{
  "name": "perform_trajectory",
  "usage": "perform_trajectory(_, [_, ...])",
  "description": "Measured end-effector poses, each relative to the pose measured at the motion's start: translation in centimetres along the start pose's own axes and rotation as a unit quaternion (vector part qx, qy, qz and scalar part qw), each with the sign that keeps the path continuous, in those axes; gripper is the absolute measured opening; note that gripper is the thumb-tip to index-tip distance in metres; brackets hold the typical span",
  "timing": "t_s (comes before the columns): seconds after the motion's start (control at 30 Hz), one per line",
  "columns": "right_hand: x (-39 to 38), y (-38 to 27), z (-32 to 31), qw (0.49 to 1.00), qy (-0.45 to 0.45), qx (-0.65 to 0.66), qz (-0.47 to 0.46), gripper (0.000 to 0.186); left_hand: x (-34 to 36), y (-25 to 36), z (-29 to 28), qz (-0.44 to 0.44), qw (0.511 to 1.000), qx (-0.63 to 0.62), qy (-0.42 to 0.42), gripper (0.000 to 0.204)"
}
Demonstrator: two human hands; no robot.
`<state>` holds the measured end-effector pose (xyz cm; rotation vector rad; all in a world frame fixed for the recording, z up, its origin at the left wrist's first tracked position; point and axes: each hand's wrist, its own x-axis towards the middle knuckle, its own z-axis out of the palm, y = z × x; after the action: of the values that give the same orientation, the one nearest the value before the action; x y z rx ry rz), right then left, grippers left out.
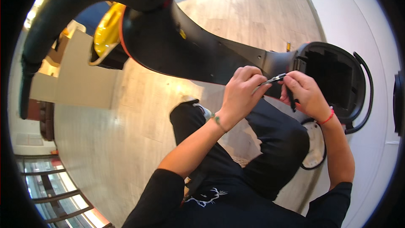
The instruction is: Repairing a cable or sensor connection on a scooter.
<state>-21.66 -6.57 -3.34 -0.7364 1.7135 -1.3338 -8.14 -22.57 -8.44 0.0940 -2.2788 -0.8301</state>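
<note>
Two bare hands at work, meeting just in front of a scooter's rear end.

Item: left hand (pixel 242 93), green cord at the wrist. Fingers curled and clenched around the handle end of a slim metal tool (pixel 273 78); the tool runs out from between thumb and forefinger toward the right.

Item: right hand (pixel 306 93), red cord at the wrist. Fingers (pixel 295 78) pinched at the tool's far tip, so the tool bridges the gap between both hands. A thin black cable (pixel 292 101) hangs down from under this hand; whether the fingers grip it I cannot tell.

Item: black scooter body (pixel 202 55), lying tilted across the view, its deck passing just behind the hands.

Item: open round housing (pixel 331 76) at the scooter's end, dark inside, just beside the right hand.

Item: round pale cover (pixel 314 147) with a black ring, on the floor below the right forearm.

Item: pale wooden floor (pixel 105 135); the person's dark-trousered knees are below the hands.
</note>
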Motion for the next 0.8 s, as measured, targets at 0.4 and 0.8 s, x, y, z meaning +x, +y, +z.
perform_trajectory(0.4, [8.7,-6.8,15.6,0.973,-0.100,0.183,-0.098,0.028,-7.2,-3.5,-18.7,-0.268,0.942,0.021,0.202,0.021])
perform_trajectory(0.8, [13.2,-8.7,20.1,0.943,-0.081,0.310,-0.085,0.027,-22.3,-8.6,-12.8,-0.301,0.871,0.370,-0.119,0.027])
